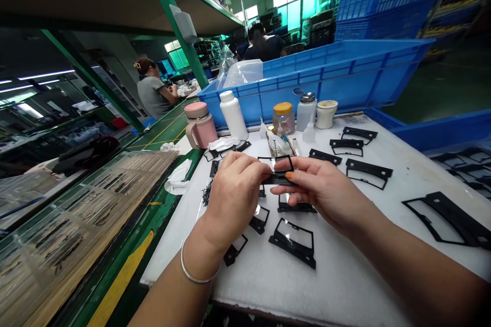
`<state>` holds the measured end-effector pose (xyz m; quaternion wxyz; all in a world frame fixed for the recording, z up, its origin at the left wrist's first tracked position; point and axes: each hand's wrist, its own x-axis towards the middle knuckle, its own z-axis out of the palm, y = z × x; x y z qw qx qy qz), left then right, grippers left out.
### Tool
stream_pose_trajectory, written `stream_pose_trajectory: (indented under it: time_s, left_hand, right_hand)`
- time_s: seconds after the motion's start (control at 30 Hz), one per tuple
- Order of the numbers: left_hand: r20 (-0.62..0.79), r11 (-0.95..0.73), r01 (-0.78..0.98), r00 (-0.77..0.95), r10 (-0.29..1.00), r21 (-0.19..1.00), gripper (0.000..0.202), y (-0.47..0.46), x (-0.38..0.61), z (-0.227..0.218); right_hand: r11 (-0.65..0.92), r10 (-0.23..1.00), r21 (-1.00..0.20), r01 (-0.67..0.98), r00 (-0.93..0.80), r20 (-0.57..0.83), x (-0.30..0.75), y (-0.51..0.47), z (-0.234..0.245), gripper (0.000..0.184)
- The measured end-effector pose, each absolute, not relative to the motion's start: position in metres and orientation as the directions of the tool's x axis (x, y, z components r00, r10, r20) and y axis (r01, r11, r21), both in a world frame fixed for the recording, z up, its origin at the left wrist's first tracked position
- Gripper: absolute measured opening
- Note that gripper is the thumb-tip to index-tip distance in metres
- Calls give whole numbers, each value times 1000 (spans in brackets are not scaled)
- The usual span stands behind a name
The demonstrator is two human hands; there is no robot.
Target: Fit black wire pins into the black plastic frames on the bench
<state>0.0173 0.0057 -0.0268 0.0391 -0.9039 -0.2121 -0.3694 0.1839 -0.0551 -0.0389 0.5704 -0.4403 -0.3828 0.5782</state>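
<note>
- A green steel shelf upright [172, 15] is rising over the workbench, while a seated co-worker [153, 93] is working further along the bench on the left and another person [264, 46] is sitting farther off.
- A blue plastic crate [326, 82] is standing along the far side of the bench, with a second blue crate [441, 130] sitting at the right.
- A white padded mat [345, 286] is covering the bench top in front of the person.
- A clear plastic tray [88, 219] is lying left of the mat, carrying rows of slim dark parts.
- The left hand [233, 196] is reaching in from the lower left with the wrist bent, its fingers curling close together over the left end of the held piece.
- The right hand [322, 189] is reaching in from the lower right, its thumb and forefinger narrowly pinching the piece's black strip.
- A black plastic frame with clear film [276, 169] is being held between both hands, just above the mat.
- Other black frames [293, 242] are lying scattered across the mat on both sides of the hands.
- A pink mug [199, 127], a white plastic bottle [233, 115] and a jar with a yellow lid [284, 117] are standing near the crate.
- A crumpled white cloth [178, 176] is lying at the mat's left edge.
- A silver bangle [200, 266] is circling the left wrist.
</note>
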Motion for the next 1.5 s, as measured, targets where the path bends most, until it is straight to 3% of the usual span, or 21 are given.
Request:
stream_pose_trajectory:
  time_s: [0.37, 1.3, 1.5]
  left_hand:
    - [668, -908, 397, 640, 380, 137, 16, 7, 14, -27]
    - [646, -891, 429, 640, 416, 148, 15, 5, 14, -26]
    - [658, -891, 427, 628, 416, 155, 14, 6, 15, -29]
  right_hand:
    - [-69, 994, -944, -322, 61, -94, 182, -57, -36, 14]
    - [17, 992, -995, -99, 126, 4, 177, -60, -38, 13]
    - [50, 986, -997, 51, 156, 57, 179, -63, -40, 19]
